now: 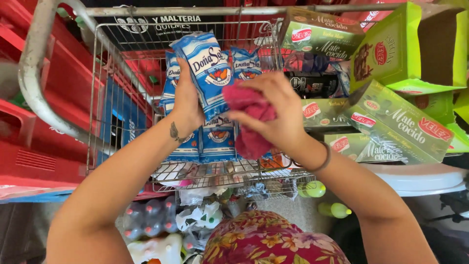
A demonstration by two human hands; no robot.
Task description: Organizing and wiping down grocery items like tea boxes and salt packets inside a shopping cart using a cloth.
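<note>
Gripping a blue-and-white plastic packet by its lower half, the left hand lifts it above the wire basket of a grey metal shopping cart. The right hand is closed around a crumpled magenta cloth, which it presses against the right edge of that packet. More blue-and-white packets of the same kind stand in a row directly under both hands and behind them, filling the near part of the basket and touching one another.

To the right of the right hand, flat green cardboard boxes lie stacked and tilted, some leaning on the cart's rim, one open green carton standing higher beyond them. Between those boxes and the raised packet sits a dark packet, partly hidden. Left of the left hand, past the cart's wire wall, are red plastic crates. Beneath the forearms, through the cart's lower rack, show clear plastic bottles with red caps, crumpled white bags and two yellow-green bottle tops. Nearest the camera is a red floral-print fabric. The right wrist wears a thin dark band.
</note>
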